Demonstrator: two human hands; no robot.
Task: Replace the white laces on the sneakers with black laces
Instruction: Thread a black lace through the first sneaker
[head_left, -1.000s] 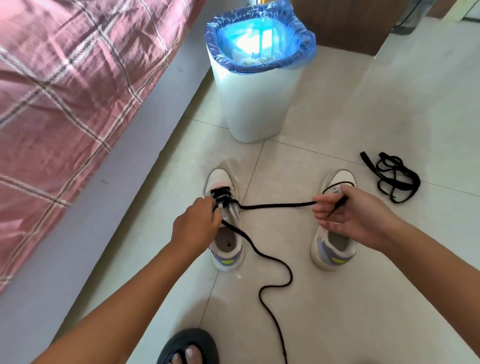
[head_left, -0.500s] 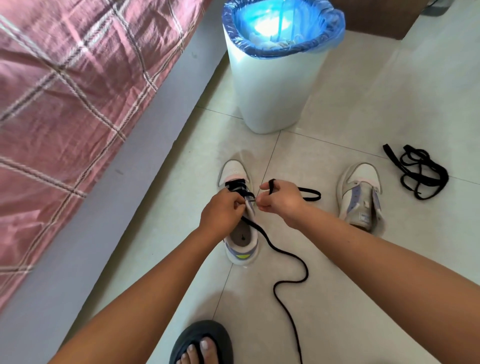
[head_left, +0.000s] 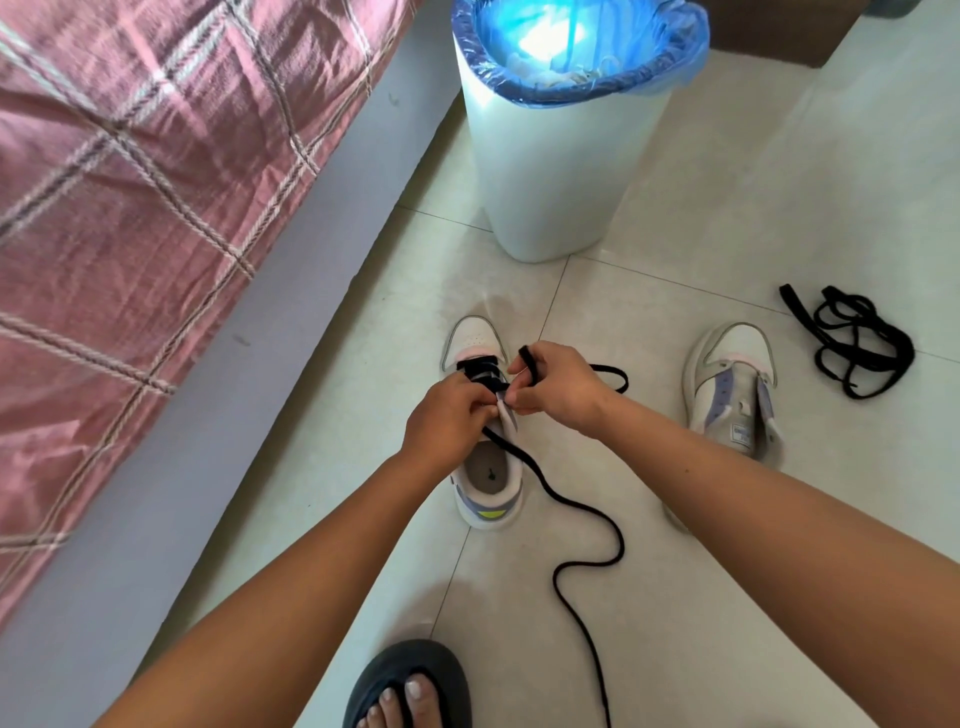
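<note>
While both hands are working at its eyelets, the left sneaker (head_left: 485, 467) is lying flat on the pale tiled floor (head_left: 727, 597), its long axis running from the heel nearest the person to the white toe pointing away toward the bin (head_left: 558, 171). The left hand (head_left: 447, 421) is curling its fingers over the tongue area, pinching at the black lace (head_left: 587, 519) where it is crossing the upper eyelets; exactly what lies between the fingertips cannot be told. The right hand (head_left: 558, 389) is gripping the same lace just beside the left hand, with one end poking up above the knuckles and a loop trailing out to the right of the hand. The rest of the lace is snaking from the shoe's opening back across the tiles toward the person, past a foot in a dark slipper (head_left: 408, 686). The right sneaker (head_left: 732, 384) is standing well apart to the right, unlaced, toe also pointing away. A second black lace (head_left: 857, 348) is lying in a loose tangle farther right, near that shoe's toe. A bed with a pink checked cover (head_left: 130, 208) is bordering the floor on the left, leaving open tile between the two shoes and in front of the bin, which is lined with a blue bag.
</note>
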